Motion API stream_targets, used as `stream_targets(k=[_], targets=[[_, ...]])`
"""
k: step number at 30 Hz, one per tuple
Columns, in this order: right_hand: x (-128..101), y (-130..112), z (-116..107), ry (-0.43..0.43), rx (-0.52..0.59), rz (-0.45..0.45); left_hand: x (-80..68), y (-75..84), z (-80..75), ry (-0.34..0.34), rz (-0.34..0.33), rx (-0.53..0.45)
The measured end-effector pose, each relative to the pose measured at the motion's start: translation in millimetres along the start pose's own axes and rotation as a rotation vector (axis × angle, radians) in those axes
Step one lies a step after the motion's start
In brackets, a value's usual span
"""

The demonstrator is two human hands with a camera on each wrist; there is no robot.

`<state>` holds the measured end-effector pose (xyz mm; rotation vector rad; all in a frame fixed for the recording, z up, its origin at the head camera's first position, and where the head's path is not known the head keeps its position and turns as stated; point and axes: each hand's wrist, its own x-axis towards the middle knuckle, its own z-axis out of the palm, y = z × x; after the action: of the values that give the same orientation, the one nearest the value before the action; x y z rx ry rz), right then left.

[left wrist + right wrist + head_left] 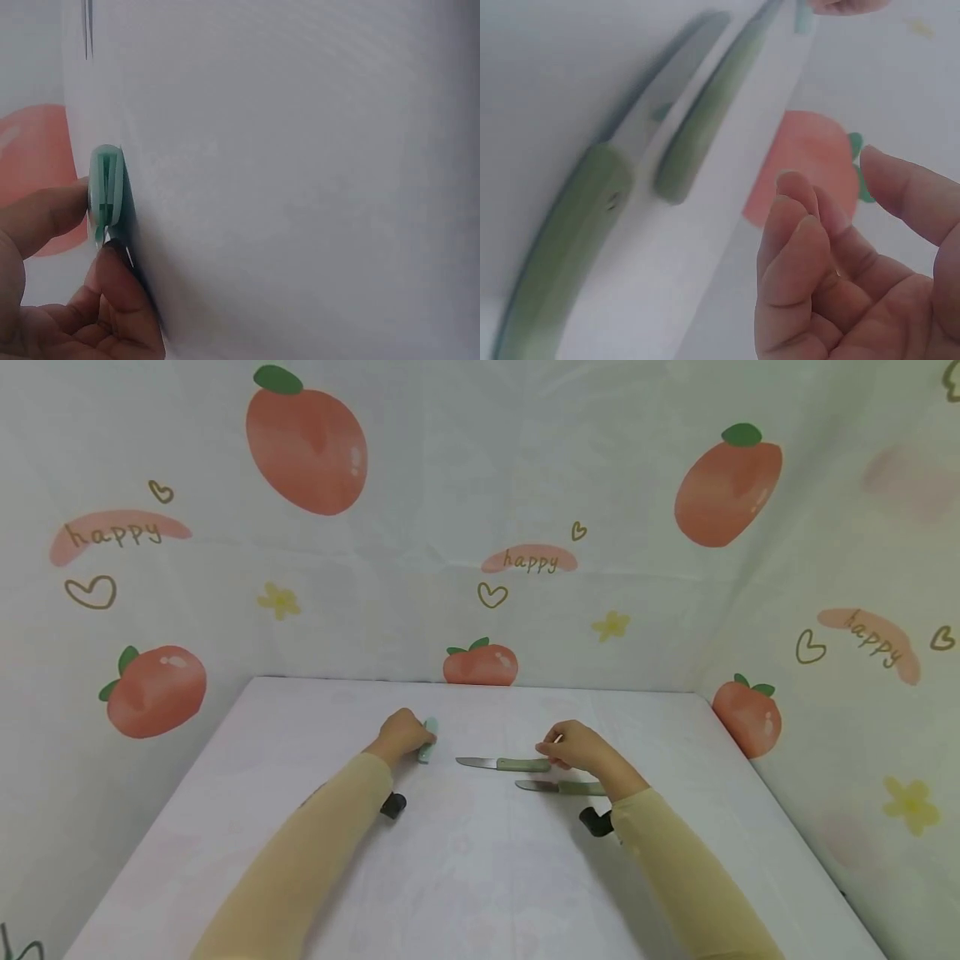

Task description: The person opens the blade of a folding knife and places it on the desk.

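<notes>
Item one: my left hand (402, 732) grips a small mint-green plastic tool (427, 741) on the white table (480, 877). Item two: my right hand (573, 746), fingers loosely curled and empty, hovers at the far green-handled steel knife (504, 764); near green-handled knife (561, 787) lies just beside.

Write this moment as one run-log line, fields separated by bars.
left hand: grips mint-green tool | right hand: holds nothing, above far knife | near knife: flat on table
</notes>
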<state>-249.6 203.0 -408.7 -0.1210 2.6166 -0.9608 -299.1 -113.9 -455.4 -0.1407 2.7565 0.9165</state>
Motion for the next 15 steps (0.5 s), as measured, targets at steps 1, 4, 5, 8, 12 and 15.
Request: stream_targets(k=[1, 4, 5, 8, 12, 15], targets=[[-1, -2, 0, 0.0, 0.004, -0.004, -0.3, -1.2, 0.1, -0.002, 0.012, 0.009], [-5, -8, 0, -0.001, 0.025, -0.024, -2.3, -3.5, 0.1, -0.001, 0.04, 0.019], [-6, -10, -1, -0.001, 0.029, -0.034, -3.4, -4.1, 0.0, 0.0, 0.048, 0.016], [-9, -16, -1, 0.004, 0.043, -0.065, -6.5, -5.4, 0.0, 0.006, 0.065, 0.018], [-13, -22, 0, 0.024, 0.061, -0.097, -9.8, -6.7, 0.8, 0.003, 0.069, 0.026], [-15, -26, 0, 0.04, 0.073, -0.119, -12.3, -7.1, 1.6, 0.006, 0.07, 0.031]])
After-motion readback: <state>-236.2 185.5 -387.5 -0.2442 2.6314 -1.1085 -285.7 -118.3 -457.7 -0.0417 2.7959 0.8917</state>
